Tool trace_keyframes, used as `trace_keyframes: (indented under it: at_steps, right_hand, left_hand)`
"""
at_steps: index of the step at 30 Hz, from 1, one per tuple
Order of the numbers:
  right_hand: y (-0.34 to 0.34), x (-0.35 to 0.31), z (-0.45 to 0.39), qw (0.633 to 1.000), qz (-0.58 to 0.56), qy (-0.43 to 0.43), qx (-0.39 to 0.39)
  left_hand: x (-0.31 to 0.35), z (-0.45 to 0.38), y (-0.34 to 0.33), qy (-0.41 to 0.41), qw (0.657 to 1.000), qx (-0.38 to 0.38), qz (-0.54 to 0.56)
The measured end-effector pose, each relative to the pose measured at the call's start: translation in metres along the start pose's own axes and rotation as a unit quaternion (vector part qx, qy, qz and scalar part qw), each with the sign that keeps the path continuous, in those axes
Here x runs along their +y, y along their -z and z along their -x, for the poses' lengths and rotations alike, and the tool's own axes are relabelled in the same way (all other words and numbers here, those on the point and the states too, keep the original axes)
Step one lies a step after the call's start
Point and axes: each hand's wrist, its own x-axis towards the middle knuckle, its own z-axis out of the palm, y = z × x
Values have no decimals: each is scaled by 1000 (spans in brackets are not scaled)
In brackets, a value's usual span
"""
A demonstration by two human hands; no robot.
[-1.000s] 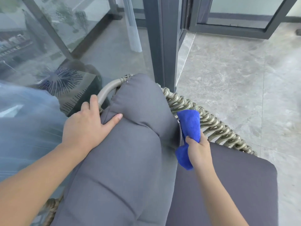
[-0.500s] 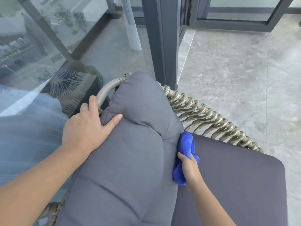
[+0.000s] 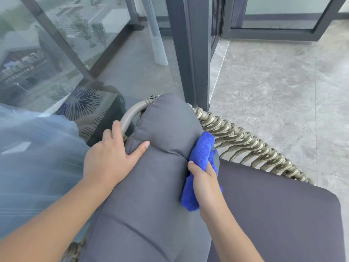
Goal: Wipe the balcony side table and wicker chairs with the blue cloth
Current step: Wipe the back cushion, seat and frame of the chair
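A wicker chair [image 3: 245, 148] with a woven beige rim stands below me, with a grey back cushion [image 3: 156, 186] and a grey seat cushion [image 3: 273, 220]. My left hand [image 3: 111, 157] rests on the back cushion's upper left, thumb stretched across the fabric and fingers over the chair's smooth top rail [image 3: 130, 114]. My right hand [image 3: 204, 178] grips the bunched blue cloth [image 3: 200, 154] and holds it against the right side of the back cushion, where it meets the woven rim and the seat cushion.
A glass balcony panel [image 3: 47, 63] runs along the left and shows reflections. A dark metal door post [image 3: 192, 53] rises just behind the chair. Grey stone floor tiles [image 3: 283, 91] spread to the right. A sliding door frame [image 3: 273, 33] crosses the back.
My right hand with the blue cloth dropped from the woven rim into the gap beside the back cushion, then came back up along the cushion's side. My left hand stayed put.
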Motion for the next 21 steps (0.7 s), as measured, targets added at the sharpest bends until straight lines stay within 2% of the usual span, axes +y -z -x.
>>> trace_keyframes:
  at_steps: [6,9,14,21]
  right_hand:
    - [-45,-17,26,995,4,93,-21]
    - [-65,-22,37,993,36,111,-24]
    - [-75,-31,55,985,50,149,-77]
    - [11,-2,44,992,8,114,60]
  left_hand:
    - [-3,-1,1,-2,1000,3,5]
    - [-4,0,2,2,1000,-7,7]
    - [-6,-1,3,10,1000,-16,18]
    - [-8,-4,3,3,1000,7,5]
